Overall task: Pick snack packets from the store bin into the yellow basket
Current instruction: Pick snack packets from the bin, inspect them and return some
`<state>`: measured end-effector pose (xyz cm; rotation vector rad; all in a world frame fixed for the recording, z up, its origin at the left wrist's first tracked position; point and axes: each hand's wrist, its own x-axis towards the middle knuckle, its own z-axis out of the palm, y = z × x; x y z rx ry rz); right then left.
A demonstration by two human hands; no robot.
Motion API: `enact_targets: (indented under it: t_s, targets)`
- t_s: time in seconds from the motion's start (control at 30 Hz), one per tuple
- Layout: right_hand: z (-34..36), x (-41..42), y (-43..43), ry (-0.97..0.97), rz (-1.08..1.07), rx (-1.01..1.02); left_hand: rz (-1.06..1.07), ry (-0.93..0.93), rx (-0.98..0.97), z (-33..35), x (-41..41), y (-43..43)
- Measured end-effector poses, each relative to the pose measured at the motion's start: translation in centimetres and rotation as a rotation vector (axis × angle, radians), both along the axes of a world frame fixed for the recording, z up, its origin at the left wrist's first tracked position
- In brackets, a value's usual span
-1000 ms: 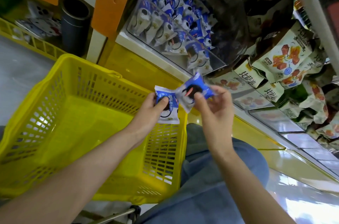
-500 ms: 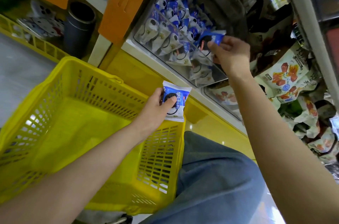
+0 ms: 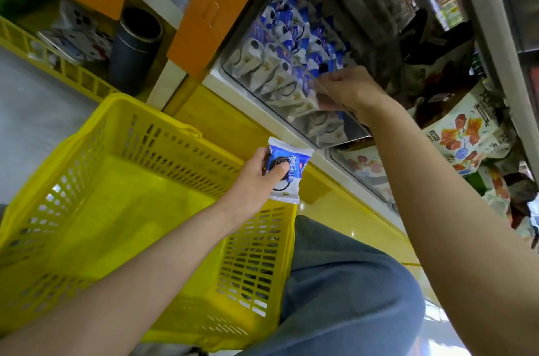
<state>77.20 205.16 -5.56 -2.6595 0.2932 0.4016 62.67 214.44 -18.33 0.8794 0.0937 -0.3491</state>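
Two grips are in our view, and they are well apart. Our left grip (image 3: 255, 180) holds one snack packet (image 3: 287, 175), blue and white with a dark round biscuit printed on it. Our thumb lies across its front and the other fingers are behind it. That packet is upright in the air just above the far right corner of the yellow basket (image 3: 250, 262), not inside it. The basket sits low at our left, its mesh walls rising round a plain yellow floor. Our right grip (image 3: 348, 90) reaches up into the clear store bin (image 3: 230, 71), where many packets (image 3: 294, 46) of the same blue and white kind lie heaped. Its fingers are curled downward at the edge of the bin's clear front wall, among the packets, but we cannot tell whether they close on one or on nothing. Right of the bin, bags (image 3: 463, 128) with red pictures fill the next section. An orange panel (image 3: 215, 8) stands left of the bin, and a dark round can (image 3: 134, 43) stands beyond it. Our knee (image 3: 350, 282), in blue jeans, shows just right of the basket.
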Motion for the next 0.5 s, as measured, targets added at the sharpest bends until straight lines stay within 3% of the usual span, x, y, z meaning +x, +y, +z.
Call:
enact_targets:
  t_s: [0.1,0.37,0.43,0.5]
  targets:
    - [-0.6,0.3,0.1,-0.020,-0.016,0.107,0.000,0.003,0.007,0.0,0.0,0.0]
    - [0.0,-0.4,1.2,-0.008,-0.015,-0.033,0.013,0.027,0.022,0.0,-0.1,0.0]
    - [0.1,-1.6,0.9,-0.129,-0.006,-0.044,0.016,0.045,0.026,-0.1,-0.2,-0.2]
    - [0.0,-4.1,0.3,-0.421,0.050,-0.013,0.008,0.063,0.042,-0.3,-0.4,-0.5]
